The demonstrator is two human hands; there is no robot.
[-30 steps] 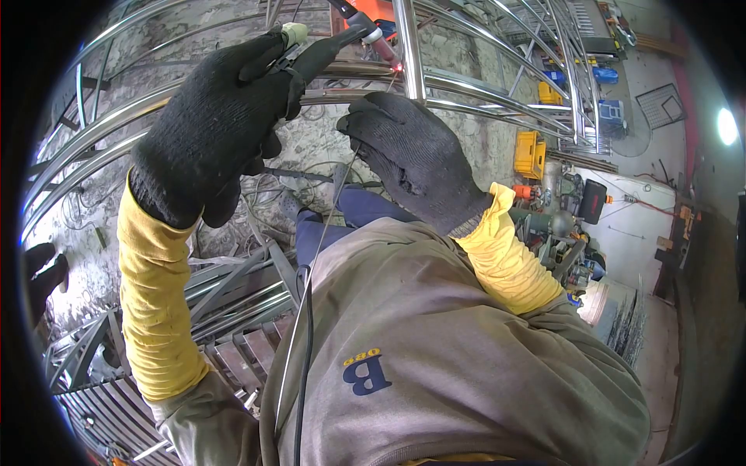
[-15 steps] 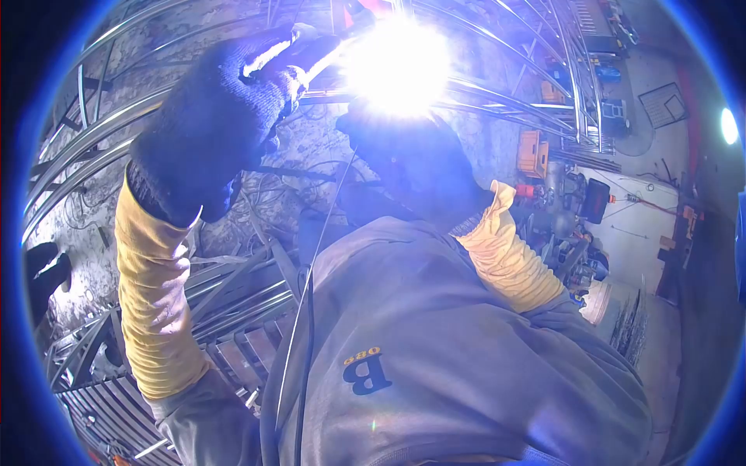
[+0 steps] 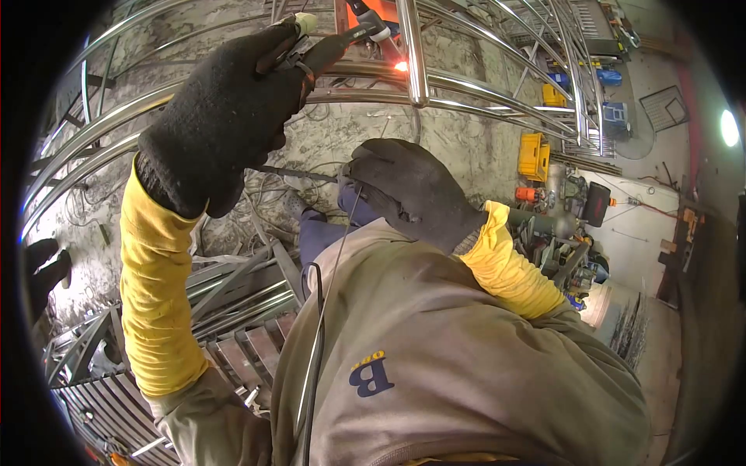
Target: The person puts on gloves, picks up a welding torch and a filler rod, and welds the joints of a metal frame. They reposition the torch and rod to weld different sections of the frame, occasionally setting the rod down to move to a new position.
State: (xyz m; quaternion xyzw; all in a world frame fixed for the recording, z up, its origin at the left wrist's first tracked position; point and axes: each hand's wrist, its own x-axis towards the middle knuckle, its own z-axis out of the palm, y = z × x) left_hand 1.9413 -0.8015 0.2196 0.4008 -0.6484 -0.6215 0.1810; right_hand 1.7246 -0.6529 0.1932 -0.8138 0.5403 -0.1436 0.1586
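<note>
My left hand (image 3: 225, 109), in a black glove with a yellow sleeve, is closed around the handle of a welding torch (image 3: 353, 35). The torch's nozzle points down to a small orange-red glowing spot (image 3: 402, 67) on the joint between an upright shiny metal tube (image 3: 413, 54) and curved horizontal tubes (image 3: 357, 96). Below the tubes, close to my body, my right hand (image 3: 416, 182) in a dark glove has its fingers curled. A thin filler rod (image 3: 342, 233) runs from its fingers down along my shirt; the exact grip is partly hidden.
More tube framework (image 3: 575, 93) extends at upper right. A yellow crate (image 3: 533, 156) and assorted tools stand at right. Metal bars and slats (image 3: 116, 412) lie at lower left. A dark cable (image 3: 314, 342) hangs by my shirt. Another person's dark shoes (image 3: 48, 268) show at far left.
The blinding white-blue arc has gone out, leaving a small glow at the joint. My right hand has drawn back slightly toward my body with the rod. My left hand has stayed nearly in place.
</note>
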